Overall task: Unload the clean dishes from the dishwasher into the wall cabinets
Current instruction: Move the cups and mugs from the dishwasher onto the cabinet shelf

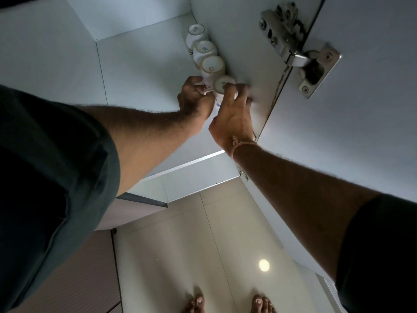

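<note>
Several white cups stand upside down in a row along the right wall of the open wall cabinet (140,64). The nearest cup (222,85) is at the front of the row, behind it a third cup (212,66), a second cup (205,50) and the farthest cup (195,33). My left hand (195,98) grips the handle side of the nearest cup. My right hand (234,111) closes over the same cup from the right, fingers on its upturned base. The cup's lower body is hidden by both hands.
The cabinet door (338,136) hangs open on the right, its metal hinge (300,53) close to my right hand. Below lie a countertop edge (144,199) and a glossy tiled floor (203,256) with my bare feet.
</note>
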`<state>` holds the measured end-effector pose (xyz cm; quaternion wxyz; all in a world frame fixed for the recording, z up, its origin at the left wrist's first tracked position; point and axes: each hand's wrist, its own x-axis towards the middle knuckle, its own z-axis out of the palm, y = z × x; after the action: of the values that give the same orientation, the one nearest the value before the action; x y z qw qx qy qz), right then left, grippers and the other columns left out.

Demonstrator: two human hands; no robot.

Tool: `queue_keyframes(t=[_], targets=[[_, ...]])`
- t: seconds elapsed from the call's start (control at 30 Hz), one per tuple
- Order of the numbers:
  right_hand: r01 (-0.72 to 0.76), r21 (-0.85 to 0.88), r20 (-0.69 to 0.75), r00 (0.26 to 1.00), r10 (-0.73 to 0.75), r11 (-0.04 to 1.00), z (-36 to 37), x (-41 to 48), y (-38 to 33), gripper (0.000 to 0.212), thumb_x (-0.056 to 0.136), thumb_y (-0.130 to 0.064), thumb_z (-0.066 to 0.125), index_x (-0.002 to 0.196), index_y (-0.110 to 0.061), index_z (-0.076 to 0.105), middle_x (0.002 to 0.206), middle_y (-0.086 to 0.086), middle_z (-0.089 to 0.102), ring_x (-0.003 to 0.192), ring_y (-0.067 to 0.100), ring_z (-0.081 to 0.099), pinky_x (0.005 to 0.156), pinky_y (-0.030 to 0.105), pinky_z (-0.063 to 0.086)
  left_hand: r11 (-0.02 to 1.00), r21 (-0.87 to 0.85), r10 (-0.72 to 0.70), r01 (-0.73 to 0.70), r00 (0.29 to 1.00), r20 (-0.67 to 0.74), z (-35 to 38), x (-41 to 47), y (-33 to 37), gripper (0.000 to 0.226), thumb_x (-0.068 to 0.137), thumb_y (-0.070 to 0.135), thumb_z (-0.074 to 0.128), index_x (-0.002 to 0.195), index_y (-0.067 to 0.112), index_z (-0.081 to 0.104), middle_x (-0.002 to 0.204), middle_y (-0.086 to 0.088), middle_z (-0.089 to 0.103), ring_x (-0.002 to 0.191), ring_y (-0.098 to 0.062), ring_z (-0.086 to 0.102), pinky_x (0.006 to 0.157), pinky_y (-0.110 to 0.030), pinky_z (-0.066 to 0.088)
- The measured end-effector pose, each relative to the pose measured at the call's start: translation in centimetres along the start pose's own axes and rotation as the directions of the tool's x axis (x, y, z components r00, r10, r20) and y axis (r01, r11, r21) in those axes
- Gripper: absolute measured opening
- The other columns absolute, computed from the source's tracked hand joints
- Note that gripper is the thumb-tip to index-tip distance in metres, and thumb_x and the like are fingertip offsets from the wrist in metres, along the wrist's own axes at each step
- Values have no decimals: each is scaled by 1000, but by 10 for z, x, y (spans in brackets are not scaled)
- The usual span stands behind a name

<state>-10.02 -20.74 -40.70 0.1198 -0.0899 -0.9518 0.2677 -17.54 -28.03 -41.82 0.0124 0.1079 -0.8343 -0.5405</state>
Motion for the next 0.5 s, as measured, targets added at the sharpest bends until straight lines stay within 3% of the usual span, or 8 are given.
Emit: queue_keyframes(t=[0.13,0.33,0.43,0.5], targets=[[-162,187,71,986,152,969,-1,1,-2,66,76,7,52,138,-5,34,137,19,34,119,38,48,98,39,48,1000,21,-2,2,1000,13,-4,-6,-1,49,73,16,79,120,17,65,93,11,70,95,-9,67,87,-19,52],[-192,214,187,970,152,958,-9,9,0,82,80,6,54,152,-13,20,152,12,24,133,32,39,107,35,38,999,39,2,-3,999,39,-11,-16,8,48,75,17,81,120,12,66,105,5,74,94,-12,67,83,-17,50],[-182,216,172,974,146,959,-12,3,-1,73,85,-4,56,150,-14,23,151,11,27,130,34,42,103,39,42,999,26,-29,28,999,35,-14,-30,16,52,77,17,79,125,11,62,102,9,67,94,-10,62,81,-15,43],[-161,209,170,977,126,965,-17,-1,-2,65,89,-11,55,147,-13,27,150,11,29,128,35,44,101,40,43,997,40,-64,63,998,21,-19,-41,19,58,78,17,79,132,11,58,114,3,66,101,-12,58,88,-16,42]])
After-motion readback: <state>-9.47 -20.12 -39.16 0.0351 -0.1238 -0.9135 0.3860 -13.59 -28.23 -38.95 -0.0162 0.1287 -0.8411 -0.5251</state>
